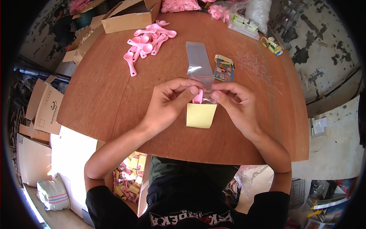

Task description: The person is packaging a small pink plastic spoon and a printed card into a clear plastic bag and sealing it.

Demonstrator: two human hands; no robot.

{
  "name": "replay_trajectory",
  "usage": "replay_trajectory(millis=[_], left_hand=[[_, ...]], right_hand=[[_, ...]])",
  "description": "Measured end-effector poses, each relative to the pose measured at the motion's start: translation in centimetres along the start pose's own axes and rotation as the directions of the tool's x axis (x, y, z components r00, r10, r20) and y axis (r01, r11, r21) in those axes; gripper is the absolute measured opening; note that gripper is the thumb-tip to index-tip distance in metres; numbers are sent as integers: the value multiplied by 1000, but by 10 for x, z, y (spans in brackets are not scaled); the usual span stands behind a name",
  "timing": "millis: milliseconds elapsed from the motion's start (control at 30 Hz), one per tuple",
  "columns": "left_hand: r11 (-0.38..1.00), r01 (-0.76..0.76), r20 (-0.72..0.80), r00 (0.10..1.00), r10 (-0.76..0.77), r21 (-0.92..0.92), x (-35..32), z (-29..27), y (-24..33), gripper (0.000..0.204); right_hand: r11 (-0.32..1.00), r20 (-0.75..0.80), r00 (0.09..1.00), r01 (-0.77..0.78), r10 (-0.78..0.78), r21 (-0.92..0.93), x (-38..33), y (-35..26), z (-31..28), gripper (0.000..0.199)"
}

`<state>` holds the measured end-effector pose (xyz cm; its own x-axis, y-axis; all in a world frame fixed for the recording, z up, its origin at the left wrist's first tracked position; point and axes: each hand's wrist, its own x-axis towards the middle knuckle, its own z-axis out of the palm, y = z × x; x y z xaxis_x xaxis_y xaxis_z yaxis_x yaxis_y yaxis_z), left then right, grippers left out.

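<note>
Left hand (169,100): fingers pinched together on the near, open end of the clear bag, thumb and forefinger closed on the film beside the pink spoon
Right hand (234,103): likewise pinched shut on the other side of the same bag mouth, thumb tip pressing the film
Clear bag (199,63): a long, narrow plastic sleeve lying flat on the table (106,91) and running away from the person; its near end is lifted between both hands, just above the yellow card
Pink spoon (198,97): only a small part shows between the thumbs, at the bag's mouth; how deep it sits I cannot tell
Yellow card (201,115): flat on the table, partly under the hands, touching the bag's near end
How it handles: the bag looks very light, thin, limp and slippery, so it likely folds or slides unless held by both edges of the mouth; the spoon looks light and stiff
Where to hold: at the mouth's two corners, as judged best
Nearby: pile of pink spoons (146,44) well apart at the far left; a printed card (223,68) just beside the bag; a cardboard box (129,17) at the far edge
</note>
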<state>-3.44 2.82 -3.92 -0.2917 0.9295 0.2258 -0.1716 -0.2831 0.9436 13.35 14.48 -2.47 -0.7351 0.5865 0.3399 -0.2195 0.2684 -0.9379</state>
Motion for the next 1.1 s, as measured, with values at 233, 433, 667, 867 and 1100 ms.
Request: replay_trajectory(millis=[233, 433, 667, 867, 1100], left_hand=[[999, 19, 31, 999, -20, 30, 1, -11, -8, 19], [999, 50, 139, 989, -53, 19, 1, -20, -11, 20], [995, -37, 192, 981, 19, 91, 1, -26, -13, 20], [991, -66, 231, 972, 37, 117, 0, -28, -14, 26], [997, 21, 284, 959, 0, -70, -2, -29, -11, 19]], right_hand=[[996, 78, 997, 10, -17, 89, 1, 7, -7, 14], [996, 134, 987, 84, -85, 15, 1, 14, -13, 14], [993, 191, 975, 120, -116, -11, 4, 18, -19, 21], [971, 257, 957, 176, -132, -159, 3, 16, -23, 25], [970, 251, 949, 222, -193, -95, 1, 16, -20, 16]])
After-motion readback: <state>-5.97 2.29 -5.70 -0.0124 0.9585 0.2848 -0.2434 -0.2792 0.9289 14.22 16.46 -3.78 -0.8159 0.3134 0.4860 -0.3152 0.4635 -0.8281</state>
